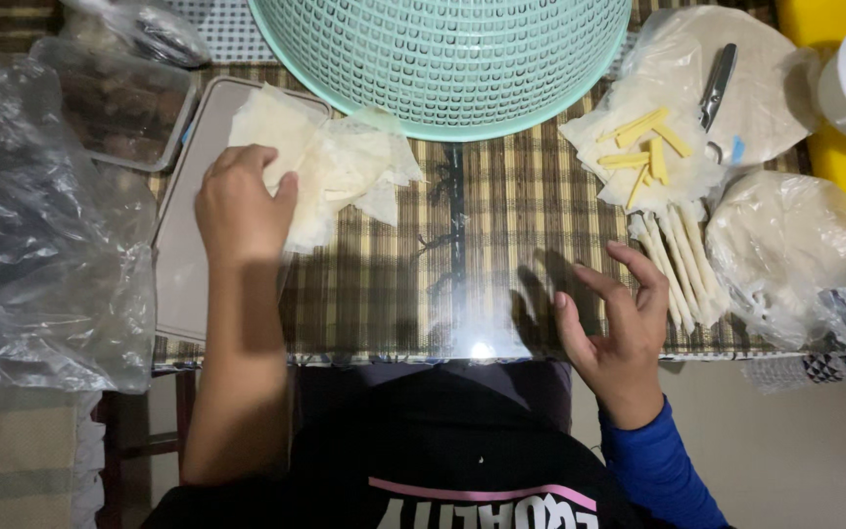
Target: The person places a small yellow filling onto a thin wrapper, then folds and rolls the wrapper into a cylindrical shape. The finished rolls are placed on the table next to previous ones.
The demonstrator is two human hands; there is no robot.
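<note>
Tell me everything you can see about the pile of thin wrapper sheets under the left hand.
The wrapper sheets are thin, pale cream and slightly translucent, like pastry skins, stacked loosely with wrinkled, uneven edges. The pile lies flat, partly on a beige tray and partly on the striped table mat, just below the rim of the mint green basket. The left hand rests on its left part, fingers curled onto the sheets.

Home kitchen or dining setting: table (501, 225) under plaid cloth, mint plastic colander (443, 59) at far edge, pastry wrappers (335, 162), cheese sticks (650, 147), bagged food at right edge.
</note>
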